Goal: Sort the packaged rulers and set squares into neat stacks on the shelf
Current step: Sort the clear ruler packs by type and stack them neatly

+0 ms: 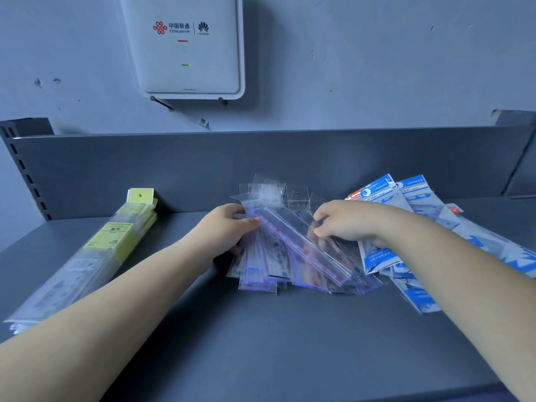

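A loose pile of clear-packaged purple rulers [278,265] lies fanned out in the middle of the dark shelf [261,343]. My left hand [229,230] grips the pile's left side, thumb on top of the uppermost ruler. My right hand [345,221] pinches the right edge of that same top ruler pack [298,239], which lies diagonally. A stack of long yellow-labelled ruler packs [95,253] lies at the left. Blue-and-white packaged sets [406,227] are spread untidily at the right, partly under my right forearm.
The shelf's upright back panel [261,163] stands right behind the piles. A slotted upright [26,175] rises at the left. A white router box [188,47] hangs on the wall above.
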{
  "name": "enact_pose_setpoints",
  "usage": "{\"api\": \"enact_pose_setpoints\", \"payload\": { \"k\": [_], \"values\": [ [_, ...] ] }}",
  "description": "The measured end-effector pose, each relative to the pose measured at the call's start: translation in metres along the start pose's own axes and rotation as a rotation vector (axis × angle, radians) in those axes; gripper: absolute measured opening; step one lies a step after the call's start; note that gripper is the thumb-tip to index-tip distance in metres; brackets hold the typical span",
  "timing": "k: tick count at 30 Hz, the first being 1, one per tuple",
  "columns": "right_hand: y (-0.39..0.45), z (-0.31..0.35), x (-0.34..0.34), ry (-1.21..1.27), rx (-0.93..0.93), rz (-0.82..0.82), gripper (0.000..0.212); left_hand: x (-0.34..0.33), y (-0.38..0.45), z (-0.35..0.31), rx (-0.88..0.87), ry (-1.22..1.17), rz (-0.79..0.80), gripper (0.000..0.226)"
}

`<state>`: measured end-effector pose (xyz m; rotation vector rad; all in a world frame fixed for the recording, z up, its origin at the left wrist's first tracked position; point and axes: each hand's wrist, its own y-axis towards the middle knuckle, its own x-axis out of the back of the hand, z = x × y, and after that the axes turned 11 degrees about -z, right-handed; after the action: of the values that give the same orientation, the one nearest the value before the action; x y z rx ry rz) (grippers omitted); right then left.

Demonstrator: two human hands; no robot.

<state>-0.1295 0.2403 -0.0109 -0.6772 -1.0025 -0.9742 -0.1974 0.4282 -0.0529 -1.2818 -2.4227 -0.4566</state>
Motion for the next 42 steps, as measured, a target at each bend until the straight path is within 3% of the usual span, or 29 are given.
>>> {"api": "enact_pose_setpoints", "payload": {
  "k": [6,9,13,16,17,22,28,31,36,39,42],
  "values": [
    [-0.004,0.005,0.001,0.592,-0.081,0.073,0.047,0.004,-0.004,-0.006,0.044,-0.139,0.073,0.009],
    [-0.004,0.008,-0.002,0.734,-0.103,0.107,0.044,0.004,-0.006,-0.010,0.079,-0.184,0.094,0.010],
    [-0.004,0.011,-0.004,0.873,-0.183,0.117,0.009,0.008,-0.009,-0.017,0.183,-0.297,0.148,0.017],
    [-0.003,0.011,-0.008,1.017,-0.191,0.146,0.015,0.008,-0.007,-0.019,0.231,-0.328,0.162,0.031],
    [-0.003,0.011,-0.011,1.031,-0.188,0.129,0.014,0.007,-0.007,-0.020,0.239,-0.325,0.156,0.033],
    [0.008,0.015,-0.033,0.817,-0.104,0.090,0.073,0.008,-0.005,-0.025,0.323,-0.251,0.133,0.053],
    [0.008,0.018,-0.037,0.692,-0.078,0.030,0.094,0.004,-0.007,-0.028,0.322,-0.220,0.167,0.051],
    [0.009,0.017,-0.037,0.744,-0.084,0.042,0.081,0.006,-0.008,-0.030,0.310,-0.186,0.220,0.057],
    [0.014,0.013,-0.029,0.931,-0.137,0.090,0.073,0.021,-0.003,-0.033,0.336,-0.269,0.331,0.011],
    [0.010,0.013,-0.028,0.964,-0.175,0.089,0.057,0.023,-0.001,-0.028,0.377,-0.304,0.344,0.015],
    [0.003,0.017,-0.027,1.015,-0.211,0.098,0.059,0.023,0.002,-0.024,0.407,-0.337,0.363,0.016]
  ]
}}
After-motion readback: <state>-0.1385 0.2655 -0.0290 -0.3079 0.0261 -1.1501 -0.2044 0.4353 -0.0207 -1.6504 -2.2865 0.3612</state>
